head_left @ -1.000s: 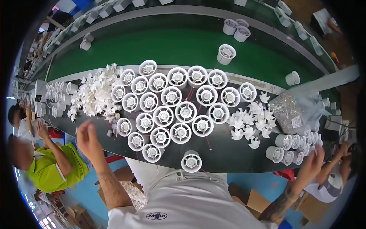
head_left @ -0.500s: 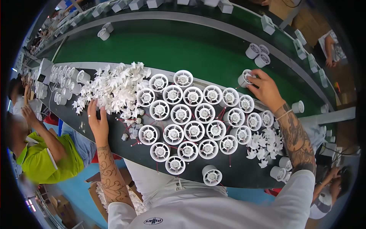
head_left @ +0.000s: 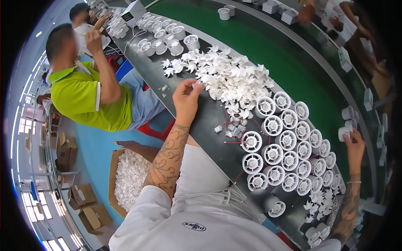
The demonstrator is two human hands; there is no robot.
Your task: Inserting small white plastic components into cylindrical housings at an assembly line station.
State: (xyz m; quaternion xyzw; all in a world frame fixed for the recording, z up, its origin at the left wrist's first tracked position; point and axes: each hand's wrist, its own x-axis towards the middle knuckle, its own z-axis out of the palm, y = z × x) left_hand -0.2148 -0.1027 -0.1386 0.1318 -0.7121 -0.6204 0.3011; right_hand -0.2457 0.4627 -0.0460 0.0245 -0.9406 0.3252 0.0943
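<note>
while the arms (head_left: 167,157) diverge, both hands (head_left: 186,99) curl.

Dark flat workbench (head_left: 201,119), L to R: wht cylindrical plastic cups (head_left: 176,48) twd L end; big pile of wht star-shaped plastic impellers (head_left: 234,80) along back edge; small grey cube-shaped parts (head_left: 231,131) before pile's R end; block of round wht spoked plastic fan housings (head_left: 288,140); small impeller heap (head_left: 320,203) R of that; more cups (head_left: 314,235) nr front edge, farther R. Lone housing (head_left: 276,208) nr front edge, before block. Behind back edge: flat green belt (head_left: 293,71), w/ two cups (head_left: 224,14) at L, a small cup group (head_left: 348,113) at R. Open brown cardboard box (head_left: 113,175) on blue floor (head_left: 98,167), before front edge, w/ small wht pcs (head_left: 133,175) in it.
</note>
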